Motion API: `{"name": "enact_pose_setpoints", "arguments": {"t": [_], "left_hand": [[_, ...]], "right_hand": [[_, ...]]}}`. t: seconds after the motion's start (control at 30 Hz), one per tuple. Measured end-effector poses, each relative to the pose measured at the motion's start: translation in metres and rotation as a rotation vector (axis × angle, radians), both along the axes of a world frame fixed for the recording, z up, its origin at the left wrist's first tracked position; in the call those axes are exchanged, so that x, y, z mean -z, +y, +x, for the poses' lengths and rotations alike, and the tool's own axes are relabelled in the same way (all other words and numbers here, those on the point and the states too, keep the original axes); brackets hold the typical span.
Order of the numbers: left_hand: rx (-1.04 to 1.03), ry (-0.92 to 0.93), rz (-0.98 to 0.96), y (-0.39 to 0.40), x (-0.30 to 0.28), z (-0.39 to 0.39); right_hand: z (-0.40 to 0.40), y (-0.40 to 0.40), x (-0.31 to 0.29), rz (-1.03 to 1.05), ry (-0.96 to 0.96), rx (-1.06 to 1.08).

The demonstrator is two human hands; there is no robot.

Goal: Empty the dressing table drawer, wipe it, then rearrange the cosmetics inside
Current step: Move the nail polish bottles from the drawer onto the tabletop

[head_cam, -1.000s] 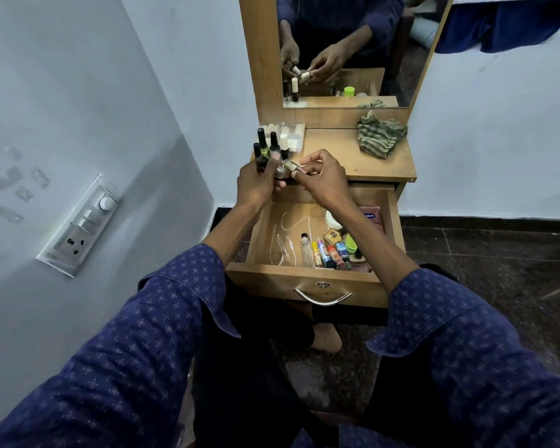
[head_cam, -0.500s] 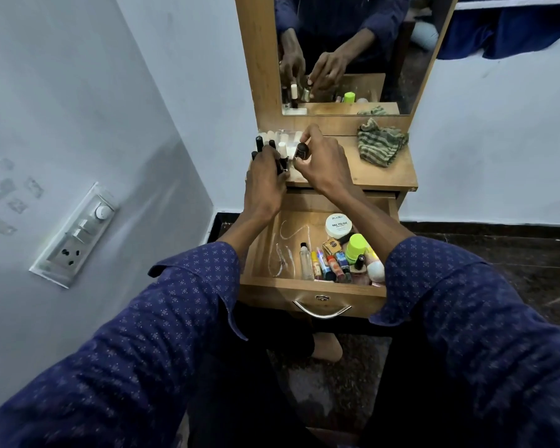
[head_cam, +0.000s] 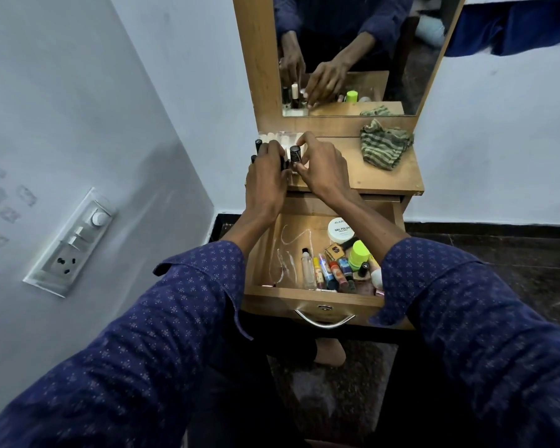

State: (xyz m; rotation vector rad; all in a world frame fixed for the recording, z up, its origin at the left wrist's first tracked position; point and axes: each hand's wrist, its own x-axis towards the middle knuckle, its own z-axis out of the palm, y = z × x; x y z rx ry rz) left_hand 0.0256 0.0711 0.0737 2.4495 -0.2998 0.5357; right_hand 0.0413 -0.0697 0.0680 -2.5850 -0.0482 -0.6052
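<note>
I am partway through emptying: my right hand (head_cam: 320, 166) pinches a dark-capped nail polish bottle (head_cam: 295, 154) on the desk (head_cam: 379, 179), my left hand (head_cam: 267, 176) curls round bottles beside it. The drawer (head_cam: 311, 305) holds many cosmetics (head_cam: 337, 266); wiping with the striped cloth (head_cam: 383, 147) remains.

Free room around the open drawer (head_cam: 317, 295)
Its left half is bare wood; cosmetics (head_cam: 340, 270) crowd its right half. Above the drawer on the table (head_cam: 379, 176), bottles (head_cam: 294, 154) and both hands block the left end, a striped cloth (head_cam: 383, 148) the far right, bare wood between
</note>
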Motion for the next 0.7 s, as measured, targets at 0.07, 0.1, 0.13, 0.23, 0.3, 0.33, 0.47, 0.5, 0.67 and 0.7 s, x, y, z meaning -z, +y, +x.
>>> {"name": "enact_pose_setpoints", "arguments": {"t": [0.07,0.1,0.13,0.23,0.3,0.33,0.47,0.5,0.67,0.7], "left_hand": [[0.005,-0.012,0.021,-0.002,-0.001,-0.001],[0.007,-0.015,0.034,-0.002,-0.001,-0.001],[0.006,-0.019,0.043,-0.002,0.0,-0.001],[0.013,-0.042,0.061,0.001,0.005,-0.001],[0.011,-0.061,0.076,0.003,0.007,-0.004],[0.003,-0.077,0.079,0.004,0.008,-0.005],[0.023,-0.141,0.075,0.012,0.013,-0.019],[0.06,-0.142,0.072,0.017,0.016,-0.025],[0.308,0.101,0.264,0.043,0.036,-0.05],[0.357,0.215,0.349,0.046,0.041,-0.054]], "right_hand": [[-0.005,-0.002,0.001,0.007,-0.007,0.0],[-0.008,-0.003,0.001,0.01,-0.017,0.004],[-0.012,-0.004,0.0,0.013,-0.028,0.011],[-0.029,-0.005,-0.001,0.056,-0.067,0.041],[-0.044,-0.004,0.0,0.103,-0.08,0.048],[-0.052,-0.004,0.004,0.135,-0.079,0.045],[-0.081,-0.004,0.02,0.379,0.055,-0.025],[-0.088,-0.003,0.025,0.416,0.144,-0.082],[-0.115,0.005,0.054,0.305,0.663,-0.456],[-0.119,0.008,0.059,0.266,0.716,-0.483]]}}
